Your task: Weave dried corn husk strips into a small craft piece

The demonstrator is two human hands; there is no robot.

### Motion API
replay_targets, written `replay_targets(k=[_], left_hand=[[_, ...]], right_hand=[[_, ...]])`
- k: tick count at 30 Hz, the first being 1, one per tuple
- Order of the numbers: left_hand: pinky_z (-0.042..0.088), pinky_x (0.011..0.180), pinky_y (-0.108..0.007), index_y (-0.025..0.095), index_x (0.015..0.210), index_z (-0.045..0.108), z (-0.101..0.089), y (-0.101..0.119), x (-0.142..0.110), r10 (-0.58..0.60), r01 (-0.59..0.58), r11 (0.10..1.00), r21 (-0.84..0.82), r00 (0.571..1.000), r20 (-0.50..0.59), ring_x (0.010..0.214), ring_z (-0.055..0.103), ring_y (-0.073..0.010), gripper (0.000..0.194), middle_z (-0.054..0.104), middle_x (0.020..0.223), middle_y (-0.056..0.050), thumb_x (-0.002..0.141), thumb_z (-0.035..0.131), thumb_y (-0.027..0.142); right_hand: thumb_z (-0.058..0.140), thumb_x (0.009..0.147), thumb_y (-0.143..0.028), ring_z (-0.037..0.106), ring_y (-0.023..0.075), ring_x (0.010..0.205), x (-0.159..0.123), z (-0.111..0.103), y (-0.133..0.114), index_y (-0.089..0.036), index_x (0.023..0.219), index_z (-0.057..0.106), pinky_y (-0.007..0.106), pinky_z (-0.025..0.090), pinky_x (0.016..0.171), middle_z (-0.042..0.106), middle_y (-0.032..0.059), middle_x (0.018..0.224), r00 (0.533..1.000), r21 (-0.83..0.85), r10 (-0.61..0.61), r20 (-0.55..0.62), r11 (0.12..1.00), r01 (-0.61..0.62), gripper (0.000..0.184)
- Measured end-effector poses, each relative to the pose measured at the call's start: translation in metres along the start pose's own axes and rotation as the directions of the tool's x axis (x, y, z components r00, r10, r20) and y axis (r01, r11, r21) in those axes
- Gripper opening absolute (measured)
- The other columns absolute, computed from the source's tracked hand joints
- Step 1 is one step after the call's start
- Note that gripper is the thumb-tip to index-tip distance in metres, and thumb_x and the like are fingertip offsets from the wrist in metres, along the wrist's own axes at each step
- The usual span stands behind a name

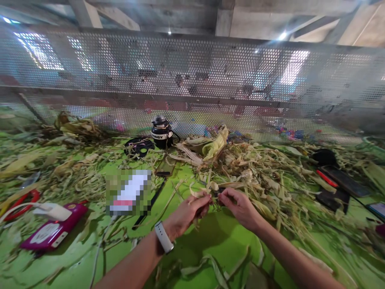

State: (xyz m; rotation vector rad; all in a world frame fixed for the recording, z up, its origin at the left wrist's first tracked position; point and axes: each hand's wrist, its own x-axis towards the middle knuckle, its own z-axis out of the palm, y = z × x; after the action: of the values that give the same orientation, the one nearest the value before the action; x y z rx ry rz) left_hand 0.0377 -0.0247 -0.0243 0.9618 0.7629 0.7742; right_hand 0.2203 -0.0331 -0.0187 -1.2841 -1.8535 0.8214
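Note:
My left hand (192, 210), with a pale watch band at the wrist, is closed in a pinch on a pale corn husk strip (197, 194). Close by on the right, my right hand (240, 206) has thumb and fingers pressed together at a small dark piece (219, 192), too small to name. Both hands are held low over the green table (210, 245), fingertips a short gap apart. Just beyond them lies a heap of dry husk strips (258, 164), with a larger folded yellowish husk (218, 142) on its far side.
Left of my hands lie a blurred-out phone (130, 190) with a cable, a magenta power box (55, 226) and red-handled scissors (22, 204). A black jar (161, 132) stands near the perforated metal screen (192, 72). Dark objects, one red-edged (327, 178), lie at right.

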Motion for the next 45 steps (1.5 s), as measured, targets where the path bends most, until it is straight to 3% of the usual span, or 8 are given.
replay_targets(k=[10, 13, 16, 18, 22, 26, 40, 45], left_hand=[[0.019, 0.047, -0.021, 0.016, 0.068, 0.057, 0.004, 0.004, 0.000, -0.035, 0.038, 0.999, 0.034, 0.996, -0.079, 0.047, 0.029, -0.0061, 0.030, 0.040, 0.051, 0.008, 0.061, 0.076, 0.039], [0.026, 0.048, -0.020, 0.015, 0.068, 0.060, 0.001, -0.001, 0.004, -0.016, 0.012, 0.997, -0.070, 0.998, -0.059, 0.047, 0.036, -0.0064, 0.025, 0.047, 0.050, 0.006, 0.066, 0.073, 0.036], [0.038, 0.059, -0.021, 0.015, 0.076, 0.063, 0.000, -0.003, 0.006, 0.006, -0.015, 0.973, -0.228, 0.999, -0.040, 0.060, 0.054, -0.0105, 0.022, 0.063, 0.064, 0.000, 0.070, 0.070, 0.035], [0.042, 0.065, -0.023, 0.015, 0.081, 0.063, 0.001, -0.003, 0.007, 0.002, -0.018, 0.950, -0.312, 0.999, -0.051, 0.071, 0.060, -0.0140, 0.024, 0.068, 0.073, -0.003, 0.071, 0.070, 0.036], [0.045, 0.071, -0.024, 0.016, 0.081, 0.064, 0.006, -0.003, 0.005, 0.033, -0.073, 0.901, -0.428, 0.995, -0.098, 0.076, 0.063, -0.0153, 0.020, 0.069, 0.075, -0.004, 0.072, 0.069, 0.032], [0.046, 0.072, -0.026, 0.018, 0.083, 0.063, 0.012, -0.004, 0.003, 0.067, -0.125, 0.912, -0.390, 0.985, -0.159, 0.076, 0.063, -0.0166, 0.018, 0.068, 0.075, -0.001, 0.070, 0.071, 0.027], [0.041, 0.061, -0.022, 0.020, 0.075, 0.057, 0.009, -0.005, 0.004, 0.083, -0.149, 0.952, -0.267, 0.967, -0.243, 0.061, 0.049, -0.0108, 0.018, 0.052, 0.063, 0.005, 0.066, 0.070, 0.029], [0.023, 0.045, -0.019, 0.019, 0.068, 0.048, 0.004, 0.003, 0.002, 0.092, -0.127, 0.985, -0.116, 0.959, -0.270, 0.046, 0.031, -0.0065, 0.025, 0.036, 0.052, 0.009, 0.069, 0.066, 0.037]], right_hand=[[0.047, 0.087, -0.038, 0.044, 0.0109, 0.055, -0.002, 0.000, -0.004, -0.017, 0.066, 0.052, 0.021, 0.034, 0.051, 0.048, -0.0030, 0.057, 1.000, -0.084, 0.002, -0.021, 0.996, -0.004, 0.030], [0.046, 0.087, -0.036, 0.052, 0.0141, 0.061, 0.001, -0.004, 0.002, -0.018, 0.072, 0.057, 0.024, 0.041, 0.057, 0.057, 0.0005, 0.065, 0.991, -0.138, -0.010, -0.135, 0.990, -0.009, 0.026], [0.049, 0.086, -0.031, 0.055, 0.0208, 0.085, 0.003, -0.012, 0.005, -0.018, 0.088, 0.058, 0.034, 0.043, 0.078, 0.062, 0.0071, 0.089, 0.884, -0.268, -0.163, -0.439, 0.962, 0.045, 0.016], [0.048, 0.087, -0.029, 0.054, 0.0220, 0.090, 0.002, -0.013, 0.003, -0.019, 0.091, 0.057, 0.036, 0.042, 0.082, 0.061, 0.0083, 0.092, 0.825, -0.338, -0.264, -0.499, 0.936, 0.095, 0.015], [0.045, 0.090, -0.033, 0.055, 0.0192, 0.079, -0.006, 0.001, -0.006, -0.018, 0.083, 0.059, 0.030, 0.044, 0.072, 0.061, 0.0062, 0.081, 0.971, -0.295, -0.206, -0.122, 0.942, 0.162, 0.022], [0.042, 0.090, -0.041, 0.054, 0.0151, 0.069, -0.010, 0.020, -0.008, -0.017, 0.074, 0.057, 0.024, 0.043, 0.064, 0.059, 0.0030, 0.073, 0.987, -0.106, -0.051, 0.153, 0.992, 0.067, 0.032], [0.039, 0.092, -0.028, 0.046, 0.0097, 0.055, -0.014, 0.023, -0.008, -0.018, 0.065, 0.048, 0.019, 0.036, 0.052, 0.049, -0.0032, 0.060, 0.967, -0.099, -0.085, 0.240, 0.989, 0.111, 0.030], [0.046, 0.089, -0.026, 0.054, 0.0150, 0.070, -0.015, 0.013, -0.012, -0.018, 0.074, 0.054, 0.026, 0.043, 0.065, 0.057, 0.0029, 0.072, 0.942, -0.268, -0.327, -0.070, 0.916, 0.298, 0.018]])
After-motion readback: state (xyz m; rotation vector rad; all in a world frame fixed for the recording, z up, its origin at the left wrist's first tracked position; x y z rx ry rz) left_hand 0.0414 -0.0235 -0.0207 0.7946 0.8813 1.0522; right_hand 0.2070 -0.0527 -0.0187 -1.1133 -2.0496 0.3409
